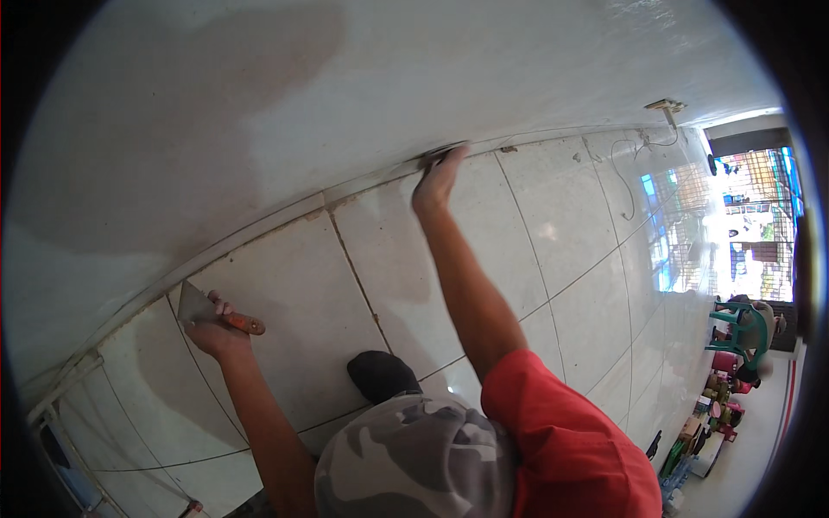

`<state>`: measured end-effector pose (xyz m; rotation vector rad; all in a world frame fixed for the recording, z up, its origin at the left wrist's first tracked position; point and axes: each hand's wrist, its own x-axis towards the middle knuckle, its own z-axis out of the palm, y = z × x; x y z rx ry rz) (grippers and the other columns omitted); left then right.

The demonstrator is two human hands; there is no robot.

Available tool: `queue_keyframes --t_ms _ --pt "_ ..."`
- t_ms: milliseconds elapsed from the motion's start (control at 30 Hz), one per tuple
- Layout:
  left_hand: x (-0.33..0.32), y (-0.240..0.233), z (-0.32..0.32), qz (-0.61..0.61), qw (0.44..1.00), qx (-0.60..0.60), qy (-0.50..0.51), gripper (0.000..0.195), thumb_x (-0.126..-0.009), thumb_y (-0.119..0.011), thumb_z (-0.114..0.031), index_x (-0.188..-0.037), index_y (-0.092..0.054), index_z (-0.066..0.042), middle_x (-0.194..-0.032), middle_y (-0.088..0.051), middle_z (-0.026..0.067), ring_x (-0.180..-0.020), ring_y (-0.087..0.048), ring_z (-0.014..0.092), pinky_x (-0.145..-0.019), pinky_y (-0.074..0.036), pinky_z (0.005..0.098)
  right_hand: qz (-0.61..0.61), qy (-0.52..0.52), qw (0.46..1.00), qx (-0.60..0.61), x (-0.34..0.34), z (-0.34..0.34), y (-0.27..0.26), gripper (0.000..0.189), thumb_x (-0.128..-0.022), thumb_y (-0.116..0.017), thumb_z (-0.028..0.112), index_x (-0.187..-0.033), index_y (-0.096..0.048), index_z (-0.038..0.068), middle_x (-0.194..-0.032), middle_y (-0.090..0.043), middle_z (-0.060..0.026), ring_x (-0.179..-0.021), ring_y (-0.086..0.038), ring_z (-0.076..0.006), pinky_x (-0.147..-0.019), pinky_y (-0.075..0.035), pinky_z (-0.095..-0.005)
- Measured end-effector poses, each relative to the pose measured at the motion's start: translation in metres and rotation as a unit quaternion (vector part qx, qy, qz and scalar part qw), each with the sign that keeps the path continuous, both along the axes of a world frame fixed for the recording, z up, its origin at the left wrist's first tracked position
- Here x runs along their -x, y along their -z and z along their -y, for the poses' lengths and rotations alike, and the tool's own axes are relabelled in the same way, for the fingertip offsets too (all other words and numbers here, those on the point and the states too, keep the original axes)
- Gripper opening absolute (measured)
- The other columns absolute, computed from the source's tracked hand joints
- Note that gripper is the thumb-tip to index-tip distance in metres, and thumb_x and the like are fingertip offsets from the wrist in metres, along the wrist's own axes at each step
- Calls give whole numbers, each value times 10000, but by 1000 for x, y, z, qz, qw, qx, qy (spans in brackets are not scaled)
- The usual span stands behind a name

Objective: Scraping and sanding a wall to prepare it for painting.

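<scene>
My left hand [220, 333] holds a pointed metal trowel [196, 304] by its wooden handle, the blade near the base of the wall. Farther right, my right hand [439, 181] presses a thin dark flat thing [447, 152] against the tile skirting [382, 178]; its fingers are partly hidden, and the thing's kind cannot be told. The white wall [388, 71] rises behind the skirting. Between my arms lie large pale floor tiles [291, 278] with dark joints, and a dark sock-covered foot [383, 375] rests there.
A cable [615, 175] runs on the floor from a fixture [666, 107] by the wall. At the far right, a person [761, 324] sits on a green plastic chair [754, 343] near a barred window [754, 220]. Boxes and bottles [690, 453] stand along the far wall. A red-handled object [192, 508] lies at lower left.
</scene>
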<state>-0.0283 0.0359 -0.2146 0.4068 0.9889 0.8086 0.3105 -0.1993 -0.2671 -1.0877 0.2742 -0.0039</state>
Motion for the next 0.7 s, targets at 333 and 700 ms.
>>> queue_keyframes --t_ms 333,700 --pt "-21 10 18 -36 999 5 21 378 -1033 -237 -327 -1107 -467 -36 -950 -581 112 -661 -487 142 -577 -442 271 32 61 997 -25 -21 25 -9 756 -1010 -255 629 -1520 -288 72 -1541 -359 -46 -1262 -440 -206 -1055 -350 -321" --pt "-41 -6 32 -79 996 31 31 329 -1046 -287 -253 -1128 -486 -5 -974 -574 92 -704 -495 140 -626 -454 290 6 99 994 -47 -29 14 -48 538 -1036 -236 572 -1095 -536 130 -853 -545 -8 -659 -461 -137 -550 -390 -303"
